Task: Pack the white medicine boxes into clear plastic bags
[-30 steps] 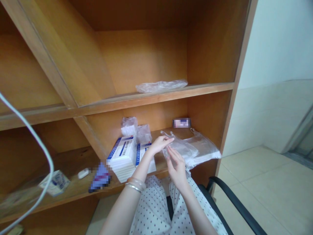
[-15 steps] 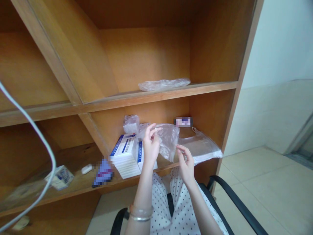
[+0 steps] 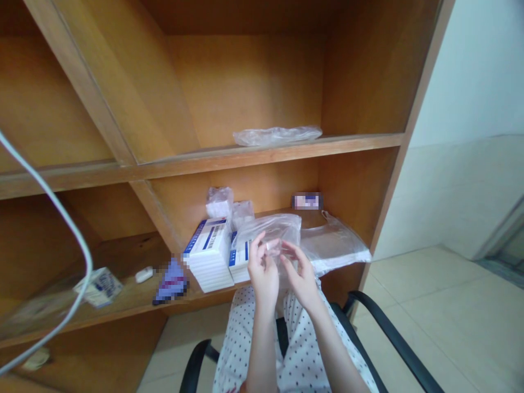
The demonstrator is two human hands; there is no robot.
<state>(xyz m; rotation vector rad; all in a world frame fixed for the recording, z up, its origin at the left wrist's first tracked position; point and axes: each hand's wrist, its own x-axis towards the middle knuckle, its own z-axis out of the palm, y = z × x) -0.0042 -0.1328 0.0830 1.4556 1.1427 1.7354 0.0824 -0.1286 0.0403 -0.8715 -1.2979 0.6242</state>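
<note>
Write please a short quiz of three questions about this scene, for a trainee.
1. True or false: the left hand and the right hand both hold the clear plastic bag.
2. The white-and-blue boxes stand: A) on the lower shelf, B) on the chair, C) on the floor.
3. What lies on the upper shelf?
Key: 1 true; 2 A; 3 a crumpled plastic bag.

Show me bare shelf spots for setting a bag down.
Upper shelf: bare left of the plastic bag. Lower left compartment: bare wood behind the small carton. Crowded: between the white boxes and the bag stack, where the left hand and right hand hold a clear bag.
</note>
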